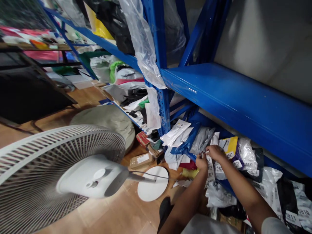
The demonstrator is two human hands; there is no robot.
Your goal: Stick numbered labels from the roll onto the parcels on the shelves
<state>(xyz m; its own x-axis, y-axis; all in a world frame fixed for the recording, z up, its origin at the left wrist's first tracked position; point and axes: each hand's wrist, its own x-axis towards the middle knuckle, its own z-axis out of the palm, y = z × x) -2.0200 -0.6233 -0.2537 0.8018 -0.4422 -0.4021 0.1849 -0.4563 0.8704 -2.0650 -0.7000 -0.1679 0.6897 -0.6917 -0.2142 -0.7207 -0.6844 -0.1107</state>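
Just below the blue shelf, my left hand [201, 162] and my right hand [215, 152] are close together, fingers pinched. A white strip of number labels [210, 172], reading up to 5028, hangs between them; my left hand appears to grip its upper end. Whatever is between my right fingertips is too small to make out. Right behind my fingers lies a grey plastic mailer bag [202, 139], beside a blue bag [186, 143] and a white labelled packet [177, 130]. To the right stand numbered parcels, among them a yellow one [230, 146] and a white bag [247, 156].
A large white fan [92, 175] fills the left, its round base [153, 183] on the floor. The blue shelf beam [234, 87] runs above my hands. A cardboard box [141, 160] and a red box [143, 138] lie near the rack's upright [163, 110].
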